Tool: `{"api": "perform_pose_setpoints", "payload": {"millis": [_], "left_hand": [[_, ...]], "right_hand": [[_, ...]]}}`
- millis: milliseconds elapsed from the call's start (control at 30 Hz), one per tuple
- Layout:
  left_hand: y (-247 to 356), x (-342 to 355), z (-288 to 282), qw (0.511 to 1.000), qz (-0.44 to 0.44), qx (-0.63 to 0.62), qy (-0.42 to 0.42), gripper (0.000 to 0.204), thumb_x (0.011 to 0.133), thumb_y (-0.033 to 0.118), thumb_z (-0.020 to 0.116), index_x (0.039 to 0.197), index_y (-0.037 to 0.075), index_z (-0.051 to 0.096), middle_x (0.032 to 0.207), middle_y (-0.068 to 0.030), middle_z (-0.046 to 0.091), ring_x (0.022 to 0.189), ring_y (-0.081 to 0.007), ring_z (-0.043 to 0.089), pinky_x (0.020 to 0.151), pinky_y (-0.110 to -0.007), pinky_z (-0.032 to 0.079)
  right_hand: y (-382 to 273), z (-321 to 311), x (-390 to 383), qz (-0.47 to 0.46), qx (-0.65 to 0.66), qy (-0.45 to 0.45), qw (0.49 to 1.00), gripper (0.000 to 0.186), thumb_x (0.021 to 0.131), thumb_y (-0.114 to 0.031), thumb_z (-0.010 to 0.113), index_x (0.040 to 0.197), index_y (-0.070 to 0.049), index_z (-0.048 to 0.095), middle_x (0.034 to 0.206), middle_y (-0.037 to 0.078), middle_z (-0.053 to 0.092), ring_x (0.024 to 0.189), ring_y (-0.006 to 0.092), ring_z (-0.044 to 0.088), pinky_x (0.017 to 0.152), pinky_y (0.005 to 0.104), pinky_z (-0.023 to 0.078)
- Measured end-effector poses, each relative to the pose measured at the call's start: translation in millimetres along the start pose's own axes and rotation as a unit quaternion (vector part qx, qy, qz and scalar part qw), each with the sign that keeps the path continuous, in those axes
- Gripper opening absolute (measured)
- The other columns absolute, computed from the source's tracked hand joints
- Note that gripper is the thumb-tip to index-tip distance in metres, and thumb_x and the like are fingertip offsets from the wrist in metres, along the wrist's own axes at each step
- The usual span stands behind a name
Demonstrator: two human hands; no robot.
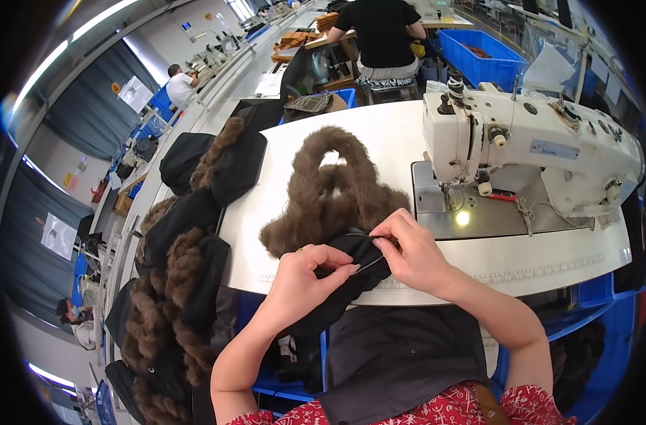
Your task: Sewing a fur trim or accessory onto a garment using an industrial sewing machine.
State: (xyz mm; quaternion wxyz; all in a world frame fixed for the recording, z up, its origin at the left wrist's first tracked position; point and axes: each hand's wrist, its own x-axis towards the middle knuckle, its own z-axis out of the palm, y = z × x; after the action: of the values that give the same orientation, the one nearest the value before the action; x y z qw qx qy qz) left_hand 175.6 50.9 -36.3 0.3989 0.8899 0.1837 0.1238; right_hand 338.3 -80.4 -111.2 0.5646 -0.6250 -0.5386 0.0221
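Observation:
Both hands pinch the edge of a piece of black fabric (pixel 347 290) at the front of the white sewing table. My left hand (pixel 305 280) is closed on it with thumb and index finger. A short way to the right, my right hand (pixel 411 251) is closed too, gripping the same edge between its fingertips. A thin pale line, either a seam or a cord, runs along the edge between them. Just beyond lies brown fur trim (pixel 330 188), looped on the tabletop and meeting the black fabric; my hands partly hide where they join.
A white sewing machine (pixel 528 142) stands on the right, a red-handled tool (pixel 502 195) under its arm. Black and brown fur pieces (pixel 174 276) are heaped along the left. Blue bins (pixel 479 55) and a seated person in black (pixel 378 35) are beyond the table.

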Motion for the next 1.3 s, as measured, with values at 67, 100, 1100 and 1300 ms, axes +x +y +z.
{"api": "perform_pose_setpoints", "payload": {"millis": [67, 100, 1100, 1300], "left_hand": [[-5, 0, 1, 1.000, 0.001, 0.003, 0.014, 0.015, 0.086, 0.009, 0.075, 0.095, -0.002, 0.073, 0.082, -0.0110, 0.072, 0.075, -0.0130, 0.069, 0.070, -0.027, 0.054], [-7, 1, 2, 1.000, 0.004, 0.006, 0.024, 0.014, 0.086, 0.010, 0.074, 0.095, -0.002, 0.073, 0.080, -0.0107, 0.072, 0.073, -0.0128, 0.069, 0.068, -0.027, 0.054], [0, 10, 3, 0.999, 0.009, 0.002, -0.048, 0.010, 0.079, 0.004, 0.076, 0.088, 0.001, 0.073, 0.085, -0.0048, 0.068, 0.071, -0.0102, 0.063, 0.066, -0.025, 0.051], [-9, 8, 6, 0.998, 0.058, 0.012, -0.016, 0.008, 0.077, 0.004, 0.073, 0.084, 0.002, 0.069, 0.081, -0.0065, 0.066, 0.068, -0.0152, 0.065, 0.064, -0.027, 0.051]], "right_hand": [[-1, 3, -3, 0.035, 0.030, 0.019, 0.999, 0.009, 0.088, -0.001, 0.065, 0.095, -0.001, 0.059, 0.092, 0.012, 0.058, 0.076, 0.0290, 0.061, 0.066, 0.0367, 0.050], [0, 4, -5, 0.035, 0.030, 0.016, 0.999, 0.009, 0.088, -0.001, 0.065, 0.095, -0.001, 0.059, 0.092, 0.012, 0.058, 0.076, 0.0290, 0.061, 0.066, 0.0367, 0.050], [11, 10, -15, -0.137, -0.089, 0.084, 0.983, 0.026, 0.077, 0.006, 0.072, 0.098, -0.004, 0.060, 0.096, 0.009, 0.062, 0.080, 0.0248, 0.061, 0.059, 0.0328, 0.051], [13, 10, -16, -0.142, -0.080, 0.083, 0.983, 0.027, 0.077, 0.006, 0.072, 0.099, -0.004, 0.061, 0.094, 0.008, 0.063, 0.078, 0.0254, 0.060, 0.059, 0.0326, 0.050]]}}
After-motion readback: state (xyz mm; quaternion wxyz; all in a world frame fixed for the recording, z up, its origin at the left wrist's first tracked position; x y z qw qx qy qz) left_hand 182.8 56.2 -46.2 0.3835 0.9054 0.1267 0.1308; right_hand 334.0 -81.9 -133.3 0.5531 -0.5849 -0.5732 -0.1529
